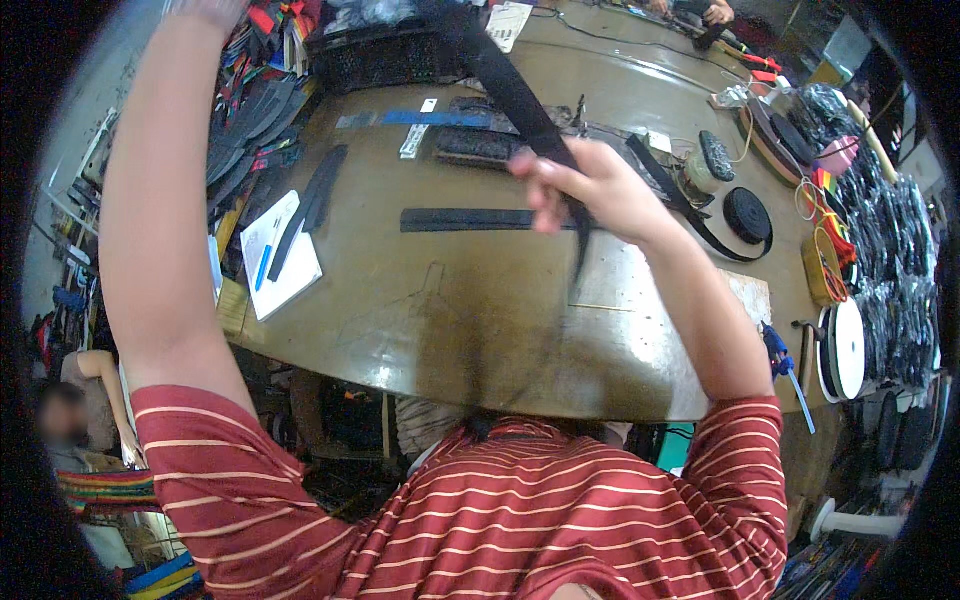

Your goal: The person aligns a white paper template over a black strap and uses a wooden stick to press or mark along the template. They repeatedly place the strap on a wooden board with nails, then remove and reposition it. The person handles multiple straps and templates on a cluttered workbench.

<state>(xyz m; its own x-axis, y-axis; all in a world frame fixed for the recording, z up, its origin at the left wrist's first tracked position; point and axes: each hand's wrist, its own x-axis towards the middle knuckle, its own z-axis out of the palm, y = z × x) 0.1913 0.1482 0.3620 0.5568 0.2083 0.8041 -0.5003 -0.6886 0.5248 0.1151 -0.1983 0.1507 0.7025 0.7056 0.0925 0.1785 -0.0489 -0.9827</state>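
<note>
My right hand [595, 190] is closed on a black webbing strap [505, 85], held up over the table. The strap runs up toward the far edge, and its lower end hangs below my fingers. My left arm reaches far forward at the left; the left hand [208, 8] is smeared and cut off by the top of the picture, near a heap of coloured straps [285, 35]. Flat on the table beneath my right hand lies another black strap piece [465, 220]. Beyond it sits a dark oblong block [478, 147].
A black crate [375, 62] stands at the far side. Left are stacked dark strips [265, 115] and paper with a blue pen [263, 268]. Right are a webbing roll [746, 215], a jar [708, 165], a white spool [846, 350] and plastic-wrapped bundles [890, 270]. Another person's hands [715, 12] work opposite.
</note>
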